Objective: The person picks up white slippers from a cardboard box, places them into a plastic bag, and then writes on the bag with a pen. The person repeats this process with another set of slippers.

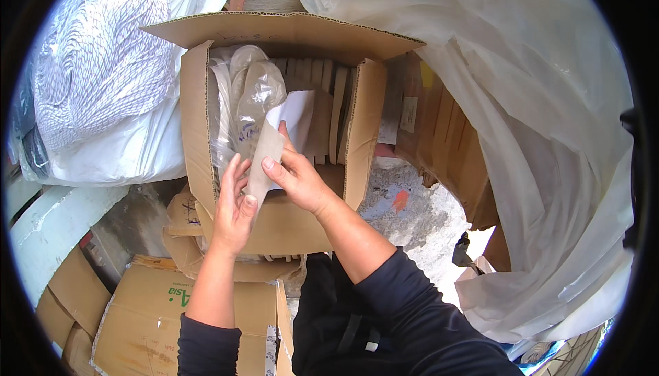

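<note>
My right hand [298, 175] grips a curled sheet of paper [266, 153], thumb on its face and fingers behind. Beside the sheet's lower left edge is my left hand [233, 204], its fingers loosely bent and apart, the thumb near that edge. Both hands are over the near side of an open cardboard box [195, 112]. Inside, clear plastic wraps rounded, sole-shaped pieces [261, 91] on the left. Several beige flat pieces [336, 105] stand on edge in a row to the right. A white part of the sheet [300, 112] hides some of them.
A bundle of white, dark-flecked cord [103, 53] in plastic lies at the far left. Translucent sheeting [542, 156] drapes down the right over brown cartons [446, 136]. A closed, worn carton [144, 321] sits at the lower left. Rough pale stone [405, 204] shows right of the box.
</note>
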The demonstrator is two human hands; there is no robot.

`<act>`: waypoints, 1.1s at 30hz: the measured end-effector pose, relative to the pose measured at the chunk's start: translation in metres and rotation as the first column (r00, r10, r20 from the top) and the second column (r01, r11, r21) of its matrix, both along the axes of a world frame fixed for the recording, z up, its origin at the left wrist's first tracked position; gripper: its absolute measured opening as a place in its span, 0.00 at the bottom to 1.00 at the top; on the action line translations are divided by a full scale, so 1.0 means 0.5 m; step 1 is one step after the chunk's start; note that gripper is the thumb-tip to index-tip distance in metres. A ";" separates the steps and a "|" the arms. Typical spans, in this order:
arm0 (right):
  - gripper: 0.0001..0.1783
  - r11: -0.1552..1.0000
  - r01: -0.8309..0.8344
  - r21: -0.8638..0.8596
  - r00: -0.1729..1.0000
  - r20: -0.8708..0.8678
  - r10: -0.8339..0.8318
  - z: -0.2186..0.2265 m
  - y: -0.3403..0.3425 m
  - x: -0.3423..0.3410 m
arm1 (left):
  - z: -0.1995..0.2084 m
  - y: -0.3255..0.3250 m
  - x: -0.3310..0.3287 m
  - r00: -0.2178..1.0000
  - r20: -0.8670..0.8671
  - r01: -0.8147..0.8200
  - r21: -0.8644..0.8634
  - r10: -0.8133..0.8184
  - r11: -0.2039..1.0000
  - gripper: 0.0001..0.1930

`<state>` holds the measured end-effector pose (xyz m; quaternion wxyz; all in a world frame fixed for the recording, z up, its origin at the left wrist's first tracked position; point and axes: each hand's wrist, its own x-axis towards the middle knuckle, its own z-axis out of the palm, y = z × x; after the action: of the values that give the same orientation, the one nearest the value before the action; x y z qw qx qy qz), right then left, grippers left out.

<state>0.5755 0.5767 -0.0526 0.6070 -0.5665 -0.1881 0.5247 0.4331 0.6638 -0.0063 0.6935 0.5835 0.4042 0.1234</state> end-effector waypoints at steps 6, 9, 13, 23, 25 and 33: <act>0.30 0.887 0.270 -0.375 0.842 -0.355 -0.406 -0.007 -0.002 0.016 | -0.057 0.017 0.022 0.787 -0.616 0.238 0.357 0.036 0.903 0.20; 0.41 0.846 0.042 -0.531 0.871 0.435 0.230 0.050 0.002 -0.033 | -0.068 0.040 -0.010 0.760 -0.643 0.220 0.385 0.090 0.896 0.14; 0.42 0.794 0.114 -0.597 0.855 0.466 0.227 0.101 -0.095 -0.043 | -0.043 0.061 -0.047 0.709 -0.705 0.372 0.408 0.029 0.834 0.09; 0.37 0.597 0.308 -0.741 0.936 0.349 -0.050 -0.002 -0.198 0.161 | -0.055 0.075 -0.034 0.868 -0.440 0.175 0.704 0.229 0.688 0.22; 0.39 0.623 0.411 -0.666 0.882 0.463 -0.087 -0.066 -0.131 0.171 | -0.092 0.131 -0.036 0.811 -0.375 -0.134 0.628 0.449 0.767 0.25; 0.44 0.662 0.491 -0.566 0.471 0.812 0.345 -0.216 -0.014 0.144 | -0.184 0.219 -0.034 0.728 -0.680 0.116 0.242 0.083 0.963 0.42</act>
<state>0.6476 0.5699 -0.1604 0.1556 -0.9529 -0.2107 0.1532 0.4163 0.7732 -0.0981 0.4113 0.6793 0.6055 -0.0531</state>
